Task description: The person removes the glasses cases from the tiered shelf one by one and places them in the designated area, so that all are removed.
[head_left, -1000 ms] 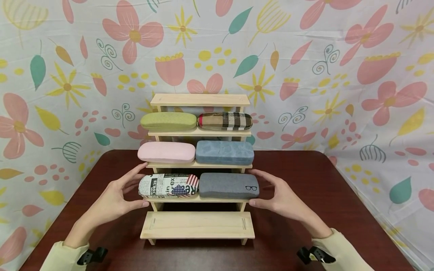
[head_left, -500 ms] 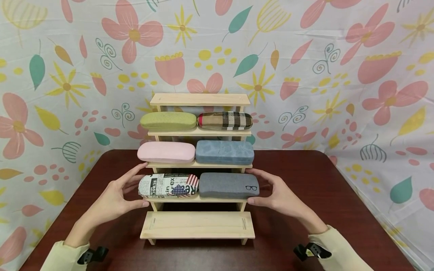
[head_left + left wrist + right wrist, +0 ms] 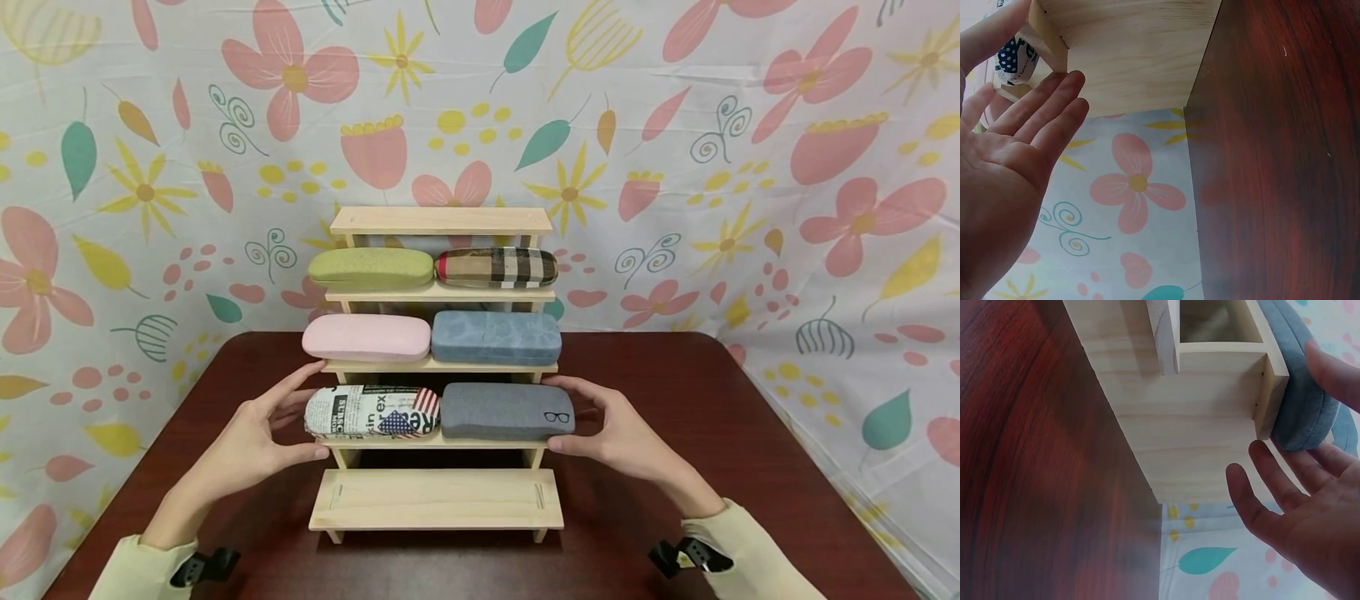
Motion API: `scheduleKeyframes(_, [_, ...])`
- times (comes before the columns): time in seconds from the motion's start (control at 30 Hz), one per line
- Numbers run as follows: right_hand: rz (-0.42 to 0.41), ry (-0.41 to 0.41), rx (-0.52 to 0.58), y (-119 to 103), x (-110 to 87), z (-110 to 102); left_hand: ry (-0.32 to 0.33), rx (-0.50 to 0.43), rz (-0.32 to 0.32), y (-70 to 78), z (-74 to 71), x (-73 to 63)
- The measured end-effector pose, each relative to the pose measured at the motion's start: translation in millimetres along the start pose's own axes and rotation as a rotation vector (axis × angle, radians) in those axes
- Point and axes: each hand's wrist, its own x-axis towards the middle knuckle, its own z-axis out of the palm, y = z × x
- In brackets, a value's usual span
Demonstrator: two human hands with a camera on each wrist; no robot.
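A wooden tiered stand [image 3: 437, 498] holds several glasses cases. On its second tier from the bottom lie a newspaper-print case [image 3: 367, 413] and, right of it, a grey case [image 3: 506, 411] with a glasses motif. My left hand [image 3: 240, 442] is at the newspaper-print case's left end, fingers spread. In the left wrist view its fingertips [image 3: 1075, 78] lie by the shelf's end. With the thumb in front and fingers behind, my right hand [image 3: 618, 433] holds the grey case's right end. The right wrist view shows the thumb [image 3: 1335, 375] over that case.
Above sit a pink case [image 3: 367, 337], a blue case [image 3: 497, 337], a green case [image 3: 371, 268] and a plaid case [image 3: 497, 267]. The top shelf [image 3: 441, 220] and lowest shelf are bare. The stand is on a dark red table [image 3: 645, 375] before a floral cloth [image 3: 675, 125].
My right hand has moved slightly left, its thumb now against the grey case. That case has shifted very slightly right. My left hand has barely moved.
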Motion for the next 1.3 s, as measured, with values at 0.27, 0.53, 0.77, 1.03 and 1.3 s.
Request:
scheduleKeyframes(0.27, [0.01, -0.005, 0.003, 1.2, -2.2, -3.5, 0.0, -0.006, -0.005, -0.3, -0.1, 0.0])
scheduleKeyframes(0.53, [0.005, -0.025, 0.053, 1.7, -1.2, -4.3, -0.002, -0.028, -0.011, 0.2, -0.5, -0.3])
scheduleKeyframes(0.77, [-0.014, -0.023, 0.057, 2.5, 0.3, -2.7, 0.002, -0.027, -0.007, -0.5, 0.1, -0.2])
scheduleKeyframes(1.03, [-0.024, -0.01, 0.057, 4.6, -1.3, -3.6, 0.004, -0.037, -0.011, 1.2, 0.8, -0.3])
scheduleKeyframes(1.3, [0.003, -0.007, 0.086, 4.4, -3.3, -5.2, 0.002, -0.037, -0.015, 1.7, 0.6, -0.3])
